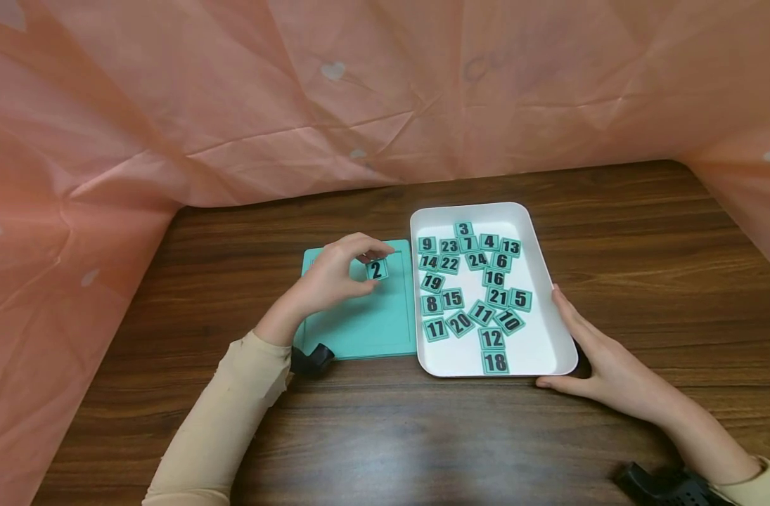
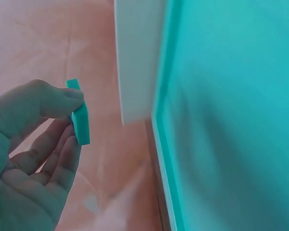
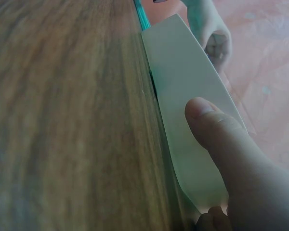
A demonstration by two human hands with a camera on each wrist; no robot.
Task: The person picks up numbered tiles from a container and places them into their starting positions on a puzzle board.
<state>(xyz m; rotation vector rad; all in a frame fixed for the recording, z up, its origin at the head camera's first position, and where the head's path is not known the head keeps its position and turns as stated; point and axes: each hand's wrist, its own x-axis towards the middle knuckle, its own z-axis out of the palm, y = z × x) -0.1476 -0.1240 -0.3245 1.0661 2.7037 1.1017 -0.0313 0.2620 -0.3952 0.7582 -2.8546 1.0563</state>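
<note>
My left hand [image 1: 336,274] pinches a teal number tile [image 1: 377,270] marked 2 between thumb and fingers. It holds the tile above a flat teal square board [image 1: 359,327] with a raised rim. In the left wrist view the tile [image 2: 80,115] appears edge-on, apart from the board [image 2: 241,86]. Right of the board, and up against it, stands a white tray [image 1: 543,351] with several number tiles lying loose in it, faces up. My right hand [image 1: 602,362] holds the tray's near right corner, the thumb against the near wall [image 3: 183,91] and the fingers along the right side.
A dark wooden table [image 1: 385,436] lies under everything. Pink cloth [image 1: 385,91] hangs at the back and both sides. Black devices sit at the wrists; part of one [image 1: 311,359] shows beside the board's near left corner, another [image 1: 663,485] at the right wrist.
</note>
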